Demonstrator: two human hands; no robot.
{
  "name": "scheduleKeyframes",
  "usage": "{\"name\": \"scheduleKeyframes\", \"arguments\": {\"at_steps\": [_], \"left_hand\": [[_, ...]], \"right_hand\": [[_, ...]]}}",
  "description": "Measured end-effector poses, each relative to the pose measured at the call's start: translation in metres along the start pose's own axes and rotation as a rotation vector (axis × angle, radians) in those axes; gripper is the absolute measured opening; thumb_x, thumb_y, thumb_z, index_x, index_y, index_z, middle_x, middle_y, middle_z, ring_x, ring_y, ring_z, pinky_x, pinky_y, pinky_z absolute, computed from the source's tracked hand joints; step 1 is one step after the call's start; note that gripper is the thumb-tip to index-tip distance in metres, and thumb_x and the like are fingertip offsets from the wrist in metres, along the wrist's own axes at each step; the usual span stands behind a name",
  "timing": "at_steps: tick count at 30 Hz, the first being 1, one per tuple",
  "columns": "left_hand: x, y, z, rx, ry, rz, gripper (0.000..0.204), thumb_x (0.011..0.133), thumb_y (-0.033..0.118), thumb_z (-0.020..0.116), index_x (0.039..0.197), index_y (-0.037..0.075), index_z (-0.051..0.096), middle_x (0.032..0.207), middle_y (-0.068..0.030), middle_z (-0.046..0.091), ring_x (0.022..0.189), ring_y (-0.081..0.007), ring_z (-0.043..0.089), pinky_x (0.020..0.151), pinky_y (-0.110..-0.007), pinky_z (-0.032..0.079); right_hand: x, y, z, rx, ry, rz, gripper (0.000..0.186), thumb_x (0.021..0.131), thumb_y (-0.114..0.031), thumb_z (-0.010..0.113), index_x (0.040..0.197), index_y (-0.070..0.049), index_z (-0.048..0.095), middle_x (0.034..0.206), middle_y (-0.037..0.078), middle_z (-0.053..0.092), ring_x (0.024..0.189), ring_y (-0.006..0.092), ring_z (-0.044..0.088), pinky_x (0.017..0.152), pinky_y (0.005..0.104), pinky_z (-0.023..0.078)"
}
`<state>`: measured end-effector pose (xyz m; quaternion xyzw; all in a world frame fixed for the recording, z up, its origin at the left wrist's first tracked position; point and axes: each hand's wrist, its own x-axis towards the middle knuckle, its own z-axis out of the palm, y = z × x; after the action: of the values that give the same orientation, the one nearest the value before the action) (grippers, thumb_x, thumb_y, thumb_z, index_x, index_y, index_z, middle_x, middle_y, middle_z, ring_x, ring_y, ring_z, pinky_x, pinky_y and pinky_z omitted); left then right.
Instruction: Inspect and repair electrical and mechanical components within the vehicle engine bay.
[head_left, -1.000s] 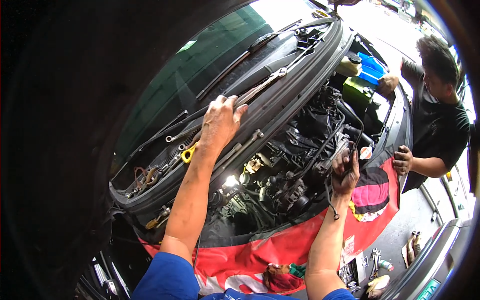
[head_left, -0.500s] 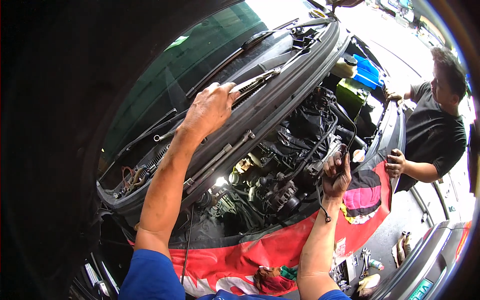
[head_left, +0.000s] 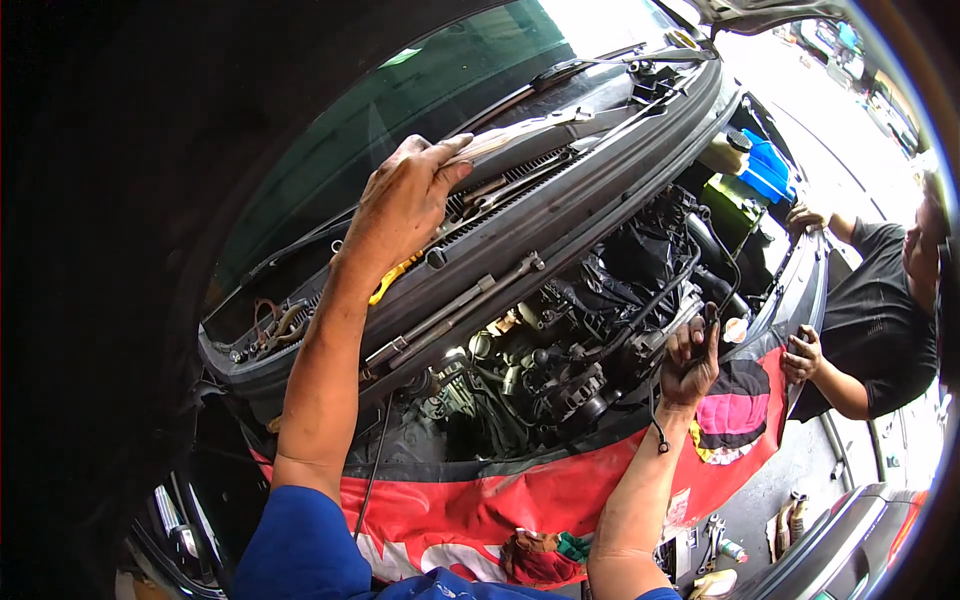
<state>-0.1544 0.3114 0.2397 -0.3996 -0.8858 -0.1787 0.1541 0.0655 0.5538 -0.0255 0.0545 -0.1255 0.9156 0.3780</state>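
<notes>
I lean over an open car engine bay (head_left: 560, 350). My left hand (head_left: 405, 205) rests on the cowl panel below the windscreen, fingers curled over the tools lying there, next to a yellow-handled tool (head_left: 392, 280). My right hand (head_left: 690, 355) hovers over the front of the engine, closed around a thin dark tool (head_left: 708, 318) with a black cord hanging from the wrist. Long metal extension bars (head_left: 455, 305) lie along the cowl edge.
A red, white and black cloth (head_left: 520, 500) drapes the car's front. Another person in a black shirt (head_left: 870, 320) stands at the right side of the bay, hands on the wing. A blue container (head_left: 768, 170) and a green-lit battery sit at the far right. Tools lie on the ground (head_left: 720, 540).
My left hand has slid up and left along the cowl toward the windscreen. My view has shifted, and my right hand stays over the engine front holding the tool.
</notes>
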Motion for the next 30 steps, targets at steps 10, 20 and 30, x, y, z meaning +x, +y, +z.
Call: {"name": "scheduleKeyframes", "arguments": {"at_steps": [10,20,30], "left_hand": [[-0.015,-0.013,0.001,-0.022,-0.028,-0.046,0.036,0.093,0.021,0.06,0.126,0.007,0.061,0.096,-0.0163,0.062,0.085,-0.0308,0.062,0.08,-0.04,0.048],[-0.026,-0.021,0.024,-0.064,-0.089,0.011,0.034,0.094,0.019,0.057,0.125,0.005,0.06,0.094,-0.0186,0.06,0.087,-0.0344,0.06,0.08,-0.041,0.045],[-0.022,-0.003,0.042,0.169,-0.063,0.083,0.033,0.091,0.022,0.062,0.119,0.006,0.065,0.1,-0.0147,0.06,0.095,-0.0306,0.055,0.085,-0.04,0.045]], "right_hand": [[0.001,0.001,0.0,0.014,-0.024,-0.015,0.038,0.103,-0.021,0.042,0.134,0.001,0.044,0.079,0.002,0.045,0.057,0.0077,0.033,0.047,0.0207,0.028],[-0.001,0.0,0.001,-0.03,0.091,0.0,0.034,0.103,-0.022,0.043,0.131,-0.003,0.047,0.077,0.0,0.044,0.057,0.0067,0.033,0.047,0.0202,0.028],[0.0,-0.004,0.005,0.016,0.069,0.014,0.018,0.102,-0.021,0.045,0.105,-0.005,0.053,0.077,0.002,0.046,0.058,0.0086,0.039,0.047,0.0209,0.031]]}}
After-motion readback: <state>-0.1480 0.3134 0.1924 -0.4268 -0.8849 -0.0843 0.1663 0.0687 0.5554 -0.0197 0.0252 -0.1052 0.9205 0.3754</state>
